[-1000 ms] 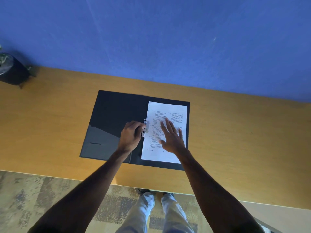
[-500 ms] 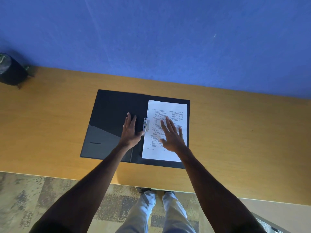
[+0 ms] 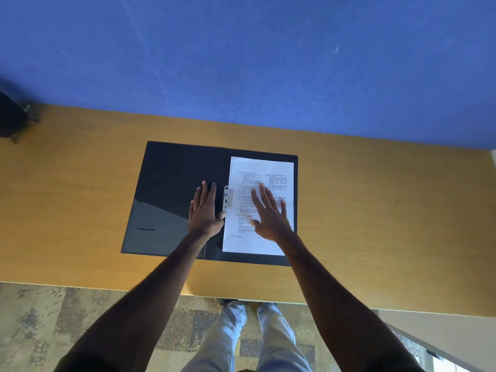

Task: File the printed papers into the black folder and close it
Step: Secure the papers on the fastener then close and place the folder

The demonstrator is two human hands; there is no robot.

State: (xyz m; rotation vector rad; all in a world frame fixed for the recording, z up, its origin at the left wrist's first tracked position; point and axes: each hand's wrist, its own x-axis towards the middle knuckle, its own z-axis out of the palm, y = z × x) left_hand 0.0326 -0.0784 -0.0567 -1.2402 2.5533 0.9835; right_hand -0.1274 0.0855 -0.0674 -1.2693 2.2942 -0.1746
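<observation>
The black folder [image 3: 171, 183] lies open and flat on the wooden desk. The printed papers [image 3: 265, 167] sit on its right half, with their left edge under the metal clip [image 3: 226, 201] at the spine. My left hand [image 3: 205, 210] rests flat on the left inner cover, fingers stretched out, thumb near the clip. My right hand [image 3: 271, 214] lies flat on the papers with its fingers spread. Neither hand grips anything.
The wooden desk [image 3: 375, 224] stands against a blue wall [image 3: 268, 63]. A dark object [image 3: 10, 119] sits at the desk's far left edge. The desk's front edge runs just below the folder, with patterned carpet and my legs beneath it.
My left hand was curled at the metal clip; it has since opened and laid flat on the left cover. My right hand stays pressed on the papers.
</observation>
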